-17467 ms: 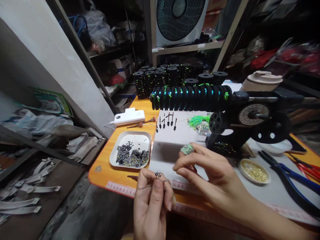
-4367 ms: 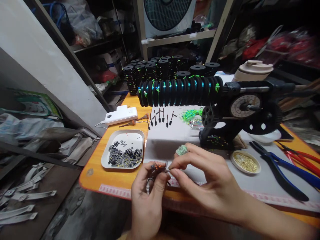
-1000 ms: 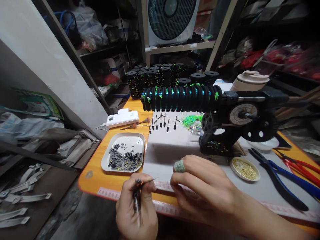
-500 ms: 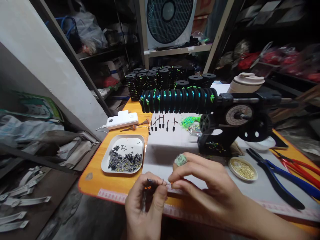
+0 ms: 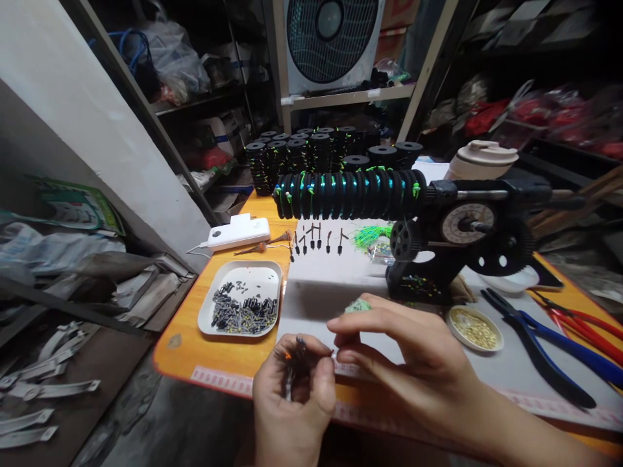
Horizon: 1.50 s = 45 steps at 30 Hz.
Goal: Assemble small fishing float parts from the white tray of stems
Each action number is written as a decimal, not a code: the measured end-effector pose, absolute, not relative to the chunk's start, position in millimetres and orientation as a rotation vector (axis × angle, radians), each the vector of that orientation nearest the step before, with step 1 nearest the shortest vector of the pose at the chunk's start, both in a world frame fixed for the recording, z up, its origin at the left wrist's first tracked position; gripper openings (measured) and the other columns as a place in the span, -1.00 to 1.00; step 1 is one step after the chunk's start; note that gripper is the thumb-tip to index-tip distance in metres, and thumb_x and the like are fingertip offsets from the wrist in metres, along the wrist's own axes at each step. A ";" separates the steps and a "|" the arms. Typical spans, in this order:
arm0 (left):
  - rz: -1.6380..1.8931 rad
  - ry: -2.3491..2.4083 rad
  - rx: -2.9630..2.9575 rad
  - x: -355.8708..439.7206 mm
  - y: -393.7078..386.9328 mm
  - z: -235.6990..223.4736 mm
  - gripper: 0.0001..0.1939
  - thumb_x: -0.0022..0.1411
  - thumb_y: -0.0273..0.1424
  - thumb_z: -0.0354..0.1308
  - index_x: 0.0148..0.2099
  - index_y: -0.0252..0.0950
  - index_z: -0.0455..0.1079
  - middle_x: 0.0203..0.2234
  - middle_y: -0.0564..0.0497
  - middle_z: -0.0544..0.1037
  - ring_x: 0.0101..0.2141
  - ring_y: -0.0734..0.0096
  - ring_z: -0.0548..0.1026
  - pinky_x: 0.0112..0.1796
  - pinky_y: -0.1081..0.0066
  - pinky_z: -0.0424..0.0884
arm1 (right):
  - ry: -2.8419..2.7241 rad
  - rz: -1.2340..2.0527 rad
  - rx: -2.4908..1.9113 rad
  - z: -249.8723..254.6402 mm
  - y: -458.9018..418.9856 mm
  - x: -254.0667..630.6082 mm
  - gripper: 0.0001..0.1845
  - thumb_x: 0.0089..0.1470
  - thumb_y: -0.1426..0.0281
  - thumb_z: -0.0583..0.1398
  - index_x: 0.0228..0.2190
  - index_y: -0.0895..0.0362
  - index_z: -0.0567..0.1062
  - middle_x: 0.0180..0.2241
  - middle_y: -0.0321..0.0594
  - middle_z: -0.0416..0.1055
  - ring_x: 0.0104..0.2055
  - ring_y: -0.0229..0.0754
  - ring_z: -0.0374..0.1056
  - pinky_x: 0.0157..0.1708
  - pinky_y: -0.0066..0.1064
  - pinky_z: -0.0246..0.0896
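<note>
My left hand [image 5: 299, 402] is closed around a bunch of small dark, thin pieces [image 5: 288, 355] with an orange bit among them. Its thumb and index finger pinch together at the front, where a tiny reddish tip pokes out. Close beside it, my right hand [image 5: 409, 353] has its thumb and fingers curled together; anything between them is too small to make out. A green wrap [image 5: 357, 305] covers part of a right-hand finger. To the left, a white tray [image 5: 203, 318] holds many small black and grey parts. Several small black pieces with thin stems [image 5: 318, 238] lie in a row behind my hands.
A black winding machine [image 5: 418, 253] carries a ribbed roll [image 5: 348, 194] with green and blue line. Black spools [image 5: 296, 155] stand behind. On the right are a dish of gold bits [image 5: 474, 329], blue-handled pliers [image 5: 545, 350] and red-handled pliers [image 5: 579, 318]. A white power bank [image 5: 238, 232] lies left.
Both hands have shifted slightly right. The right fingertips have curled in, and the orange tip seen at them before no longer shows there. The left hand keeps its bunch.
</note>
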<state>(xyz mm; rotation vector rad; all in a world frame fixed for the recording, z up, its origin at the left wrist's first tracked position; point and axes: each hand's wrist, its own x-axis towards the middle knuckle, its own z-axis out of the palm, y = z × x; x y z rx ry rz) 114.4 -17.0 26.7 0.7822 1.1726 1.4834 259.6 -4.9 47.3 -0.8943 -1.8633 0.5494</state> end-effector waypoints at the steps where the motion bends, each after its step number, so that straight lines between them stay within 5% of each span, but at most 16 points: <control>1: 1.477 1.171 0.802 114.3 -16.9 26.5 -0.81 -0.11 -0.42 0.49 -0.47 -0.24 0.51 -0.58 0.14 0.52 -0.54 0.58 0.46 -0.45 0.67 0.43 | -1.859 0.561 -0.886 47.6 -5.0 259.4 -0.76 0.21 0.59 0.22 -0.10 0.12 0.47 -0.34 -0.26 0.46 -0.35 -0.27 0.36 -0.34 -0.45 0.25; 7: 1.539 1.144 0.880 114.8 -18.2 25.4 -0.84 -0.05 -0.54 0.39 -0.45 -0.22 0.49 -0.56 0.19 0.50 -0.54 0.62 0.46 -0.45 0.71 0.40 | -1.926 0.531 -0.928 53.1 -4.7 258.2 -0.90 0.20 0.57 0.21 -0.25 0.17 0.50 -0.41 -0.27 0.37 -0.39 -0.28 0.28 -0.42 -0.48 0.17; 18: 1.683 1.238 1.373 89.8 -21.7 16.4 -0.87 0.24 -0.38 0.30 -0.38 -0.19 0.48 -0.53 0.13 0.46 -0.49 0.51 0.41 -0.42 0.59 0.37 | -2.183 0.164 -0.844 50.2 -4.6 252.2 -0.83 0.12 0.69 0.07 -0.33 0.24 0.40 -0.48 -0.20 0.23 -0.43 -0.19 0.05 -0.47 -0.35 -0.03; 25: 1.905 1.415 1.327 69.0 -22.1 11.0 -0.92 0.19 -0.47 0.33 -0.34 -0.18 0.53 -0.46 0.13 0.55 -0.41 0.48 0.52 -0.29 0.61 0.45 | -2.103 0.133 -0.931 55.0 -5.9 264.1 -0.80 0.17 0.69 0.07 -0.24 0.20 0.36 -0.38 -0.17 0.28 -0.35 -0.18 0.16 -0.38 -0.36 0.13; 30: 1.356 1.359 1.551 56.4 -10.8 14.2 -0.96 0.24 -0.40 0.26 -0.30 -0.18 0.50 -0.44 0.06 0.59 -0.42 0.37 0.56 -0.36 0.51 0.46 | -2.054 0.214 -0.943 60.7 -6.8 267.5 -0.82 0.21 0.64 0.08 -0.24 0.14 0.32 -0.38 -0.27 0.23 -0.37 -0.25 0.18 -0.40 -0.44 0.16; 34: 0.939 1.174 1.848 57.4 6.1 17.6 -0.87 0.24 -0.41 0.24 -0.13 -0.18 0.52 -0.24 -0.06 0.61 -0.21 0.20 0.56 -0.22 0.36 0.45 | -2.060 0.249 -0.933 59.5 -3.5 266.3 -0.87 0.20 0.60 0.13 -0.27 0.15 0.34 -0.39 -0.29 0.23 -0.38 -0.26 0.18 -0.41 -0.46 0.15; 38: 1.042 1.232 1.571 60.0 11.8 15.9 -0.64 0.17 -0.28 0.34 0.02 -0.17 0.46 -0.17 -0.07 0.55 -0.40 0.35 0.46 -0.40 0.42 0.38 | -2.041 0.310 -0.937 57.2 1.6 267.5 -0.91 0.24 0.55 0.18 -0.33 0.17 0.44 -0.43 -0.27 0.26 -0.39 -0.26 0.19 -0.43 -0.46 0.12; 45: 1.275 0.931 1.117 82.4 5.2 13.5 -0.80 0.38 -0.23 0.12 -0.27 -0.23 0.37 -0.33 0.02 0.42 -0.53 0.53 0.23 -0.49 0.50 0.26 | -1.832 0.288 -1.025 51.2 5.5 259.5 -0.90 0.20 0.52 0.25 -0.34 0.15 0.59 -0.50 -0.26 0.36 -0.46 -0.25 0.21 -0.46 -0.41 0.14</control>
